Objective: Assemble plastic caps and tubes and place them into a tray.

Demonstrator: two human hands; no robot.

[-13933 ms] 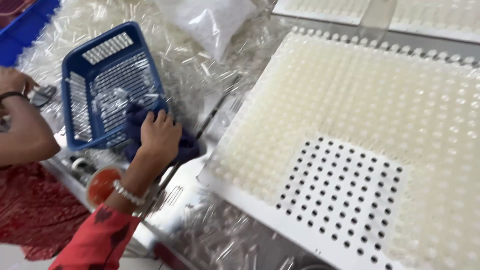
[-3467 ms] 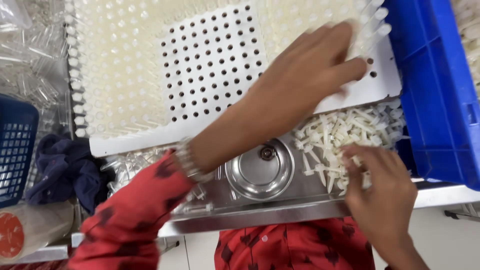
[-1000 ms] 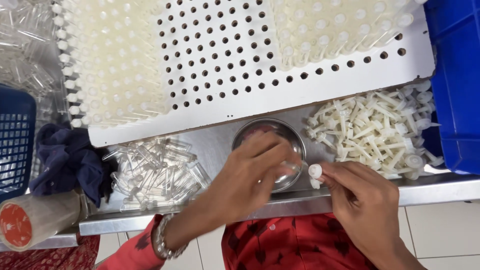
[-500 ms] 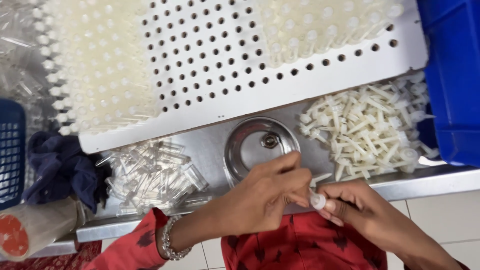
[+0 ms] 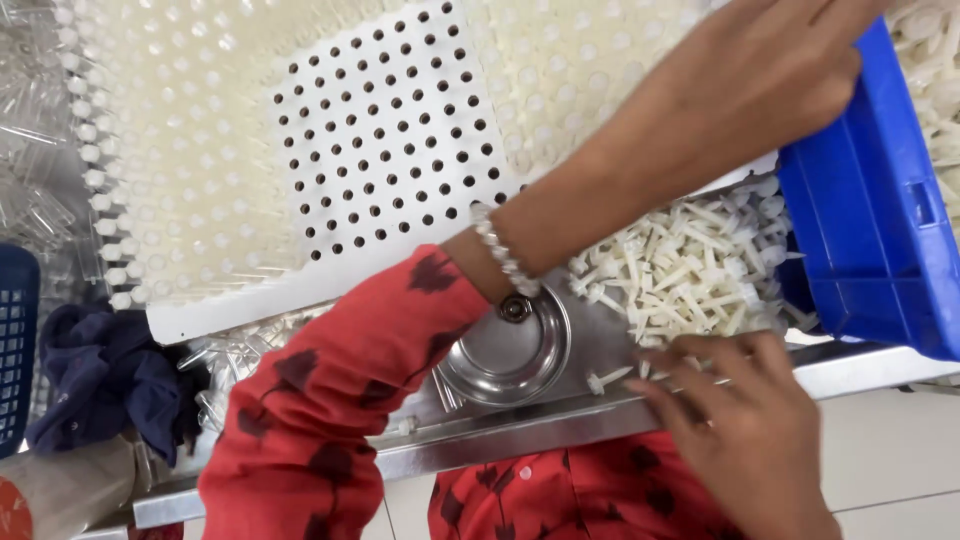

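A heap of small cream-white plastic pegs (image 5: 690, 275) lies on the steel tabletop (image 5: 600, 415), between a white perforated tray (image 5: 390, 160) and a blue plastic bin (image 5: 870, 220). The left hand (image 5: 760, 80) reaches across the tray in a red sleeve, fingers loosely curled over the bin's rim; whether it holds anything cannot be told. The right hand (image 5: 745, 410) lies fingers spread at the heap's near edge, fingertips touching loose pegs, gripping none.

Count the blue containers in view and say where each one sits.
2. A solid blue bin lies at the right, under the left hand. A blue mesh basket shows at the left edge. More may be out of frame.
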